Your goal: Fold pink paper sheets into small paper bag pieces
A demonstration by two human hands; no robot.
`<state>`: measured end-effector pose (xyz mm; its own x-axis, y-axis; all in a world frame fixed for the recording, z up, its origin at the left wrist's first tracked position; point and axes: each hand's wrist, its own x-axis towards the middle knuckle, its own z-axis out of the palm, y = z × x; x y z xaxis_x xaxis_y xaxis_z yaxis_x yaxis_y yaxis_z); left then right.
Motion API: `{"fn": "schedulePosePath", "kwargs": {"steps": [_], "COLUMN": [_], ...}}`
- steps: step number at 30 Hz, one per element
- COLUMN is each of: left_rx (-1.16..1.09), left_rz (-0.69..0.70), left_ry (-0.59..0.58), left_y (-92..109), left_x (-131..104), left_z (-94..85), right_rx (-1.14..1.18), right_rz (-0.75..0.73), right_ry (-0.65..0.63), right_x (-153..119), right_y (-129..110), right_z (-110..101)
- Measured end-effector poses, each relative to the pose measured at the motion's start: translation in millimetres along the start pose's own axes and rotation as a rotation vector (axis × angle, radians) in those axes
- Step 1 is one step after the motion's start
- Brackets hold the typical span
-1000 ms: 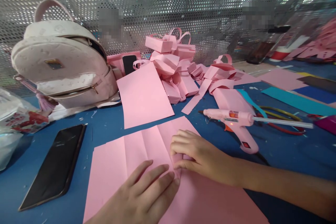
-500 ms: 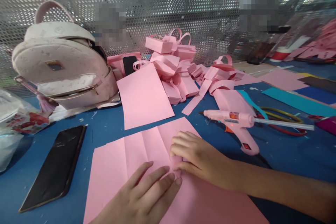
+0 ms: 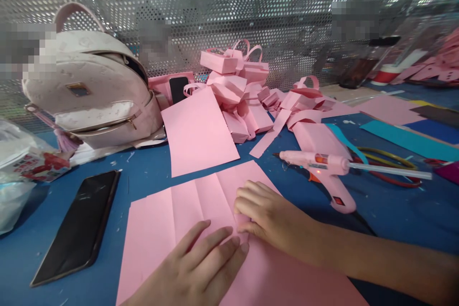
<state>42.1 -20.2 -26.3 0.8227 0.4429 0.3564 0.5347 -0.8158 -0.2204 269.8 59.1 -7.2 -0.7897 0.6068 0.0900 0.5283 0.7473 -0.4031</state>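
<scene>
Creased pink paper [image 3: 186,203] lies over more pink sheets on the blue table. My left hand [image 3: 204,263] rests on it with the fingers spread, their tips close to my right hand. With fingers curled and thumb pressed in, my right hand [image 3: 263,213] grips a folded part of the creased paper. Beyond it lies a flat pink sheet [image 3: 201,131]. To the right, a pink glue gun [image 3: 322,165] with a clear stick in it lies on its side.
A dark phone [image 3: 77,227] lies at the left, below a pale backpack [image 3: 96,91]. Folded pink paper pieces [image 3: 240,91] are piled at the back. Blue paper strips [image 3: 405,138] and a red-and-white cup [image 3: 387,74] are at the right.
The view has shifted slightly, so everything sits a little further right. Both hands keep nearly the same pose on the paper.
</scene>
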Motion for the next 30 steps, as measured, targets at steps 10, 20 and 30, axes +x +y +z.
{"fn": "schedulePosePath", "kwargs": {"steps": [10,20,30], "left_rx": [-0.014,-0.028,0.062], "left_rz": [0.001,0.027,0.085], "left_ry": [-0.039,-0.054,-0.078], "left_y": [0.2,-1.3,-1.6], "left_x": [3.1,4.0,5.9], "left_z": [-3.2,-5.6,-2.9], "right_rx": [-0.017,-0.103,-0.037], "right_rz": [-0.041,-0.088,-0.036], "right_ry": [0.041,0.090,0.081], "right_x": [-5.1,-4.5,-2.0], "right_y": [-0.2,2.4,0.4], "right_z": [0.8,4.7,-1.7]}}
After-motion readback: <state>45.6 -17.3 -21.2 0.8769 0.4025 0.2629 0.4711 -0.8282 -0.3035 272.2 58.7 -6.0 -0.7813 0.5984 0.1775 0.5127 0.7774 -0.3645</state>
